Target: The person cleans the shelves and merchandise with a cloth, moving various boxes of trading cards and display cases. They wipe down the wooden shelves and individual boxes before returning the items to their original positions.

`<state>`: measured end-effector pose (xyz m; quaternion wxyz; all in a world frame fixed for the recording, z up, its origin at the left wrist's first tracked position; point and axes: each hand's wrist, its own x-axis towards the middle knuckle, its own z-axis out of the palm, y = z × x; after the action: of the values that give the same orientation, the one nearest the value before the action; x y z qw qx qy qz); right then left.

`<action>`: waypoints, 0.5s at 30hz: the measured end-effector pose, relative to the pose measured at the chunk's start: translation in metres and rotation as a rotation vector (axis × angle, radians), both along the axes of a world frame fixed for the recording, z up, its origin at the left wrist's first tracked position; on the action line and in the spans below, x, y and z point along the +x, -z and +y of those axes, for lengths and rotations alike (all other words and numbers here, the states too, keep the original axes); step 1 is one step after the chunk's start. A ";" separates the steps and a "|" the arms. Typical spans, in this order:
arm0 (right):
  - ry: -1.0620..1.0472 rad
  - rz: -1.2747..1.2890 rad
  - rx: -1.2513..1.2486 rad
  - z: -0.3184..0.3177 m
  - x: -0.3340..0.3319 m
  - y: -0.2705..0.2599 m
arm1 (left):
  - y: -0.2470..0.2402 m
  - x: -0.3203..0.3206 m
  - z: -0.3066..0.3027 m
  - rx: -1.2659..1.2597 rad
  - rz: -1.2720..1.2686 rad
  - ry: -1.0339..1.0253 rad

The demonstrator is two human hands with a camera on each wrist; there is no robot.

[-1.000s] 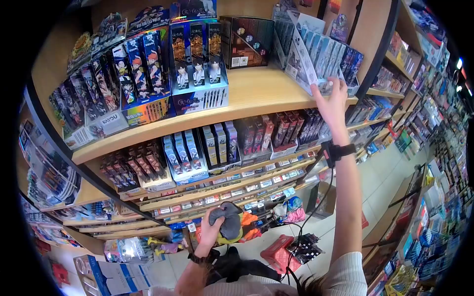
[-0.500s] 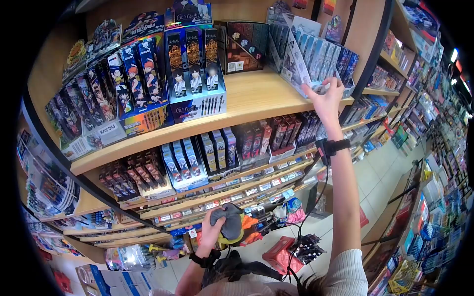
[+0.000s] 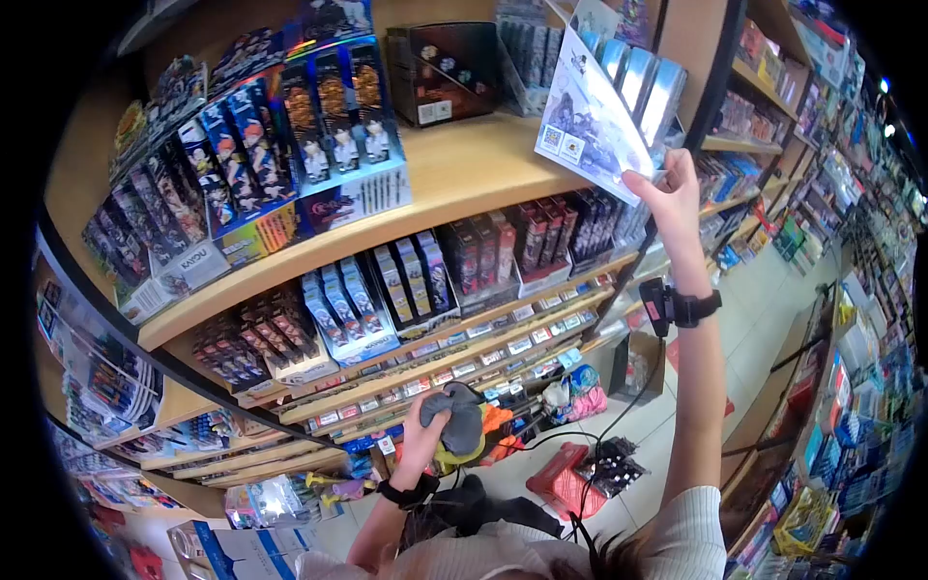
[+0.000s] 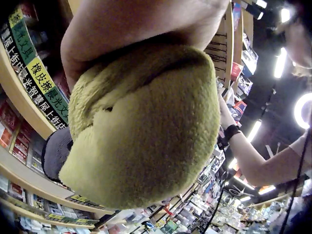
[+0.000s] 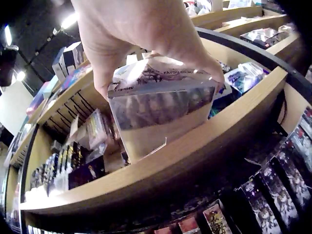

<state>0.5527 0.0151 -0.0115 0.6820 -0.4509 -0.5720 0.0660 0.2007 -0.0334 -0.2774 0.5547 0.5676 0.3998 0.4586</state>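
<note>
My left hand (image 3: 420, 440) grips a soft plush item (image 3: 456, 416), grey on top with a yellow-green part below. Its fuzzy yellow-green side (image 4: 146, 136) fills much of the left wrist view. At the right end of the upper shelf, my right hand (image 3: 677, 203) holds the front of a display box (image 3: 592, 126) between thumb and fingers. The box has a pale printed side panel and upright silvery-blue packs inside. Tilted at the shelf's front edge, its printed front and underside (image 5: 161, 107) show in the right wrist view.
Left along the upper shelf (image 3: 464, 159) stand a dark box (image 3: 445, 72) and several displays of slim packs. Boxed packs (image 3: 348, 295) line the shelf below. A red basket (image 3: 561, 483) sits on the floor, and a cable hangs from my right wrist.
My right hand has tilted the display box and brought it forward, so more of its pale side panel shows. The left hand keeps its hold on the plush item.
</note>
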 end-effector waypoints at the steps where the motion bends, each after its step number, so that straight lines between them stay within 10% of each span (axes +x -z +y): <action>1: -0.049 0.052 -0.001 -0.017 -0.006 -0.004 | 0.000 0.005 -0.001 0.006 0.009 0.013; 15: 0.185 0.132 -0.178 -0.241 0.060 0.082 | -0.079 0.151 -0.030 0.217 0.051 0.680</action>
<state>0.6128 -0.2262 -0.0937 0.6787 -0.5550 -0.4738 0.0826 0.3512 -0.0634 -0.1982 0.6020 0.7350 0.1505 0.2733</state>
